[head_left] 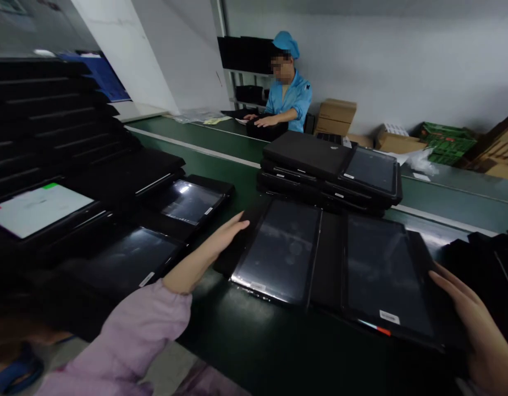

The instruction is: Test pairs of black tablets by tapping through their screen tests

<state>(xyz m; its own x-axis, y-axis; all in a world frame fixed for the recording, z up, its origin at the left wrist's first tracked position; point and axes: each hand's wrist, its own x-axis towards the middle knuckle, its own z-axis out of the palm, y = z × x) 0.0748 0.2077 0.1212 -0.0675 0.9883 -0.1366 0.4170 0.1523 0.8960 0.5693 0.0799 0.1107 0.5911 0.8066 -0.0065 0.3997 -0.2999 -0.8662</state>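
Observation:
A wide black tray (330,258) lies on the green work surface, carrying two dark tablet-like screens side by side. The left screen (285,242) is glossy with a small label at its lower edge. On the right screen (386,269) there is a white label and a red tab at the bottom. My left hand (229,231) holds the tray's left edge, its fingers partly hidden behind the rim. My right hand (460,297) grips the opposite edge, with some fingers out of sight below. Just behind sits a stack of similar black trays (303,154), topped by another screen (371,168).
More trays with screens lie at left, one screen (39,206) lit white, before a tall black stack (51,115). Dark trays (491,264) stand at right. Across the line, a person in blue (291,99) handles a black item. Boxes (336,115) and a green crate (447,140) are behind.

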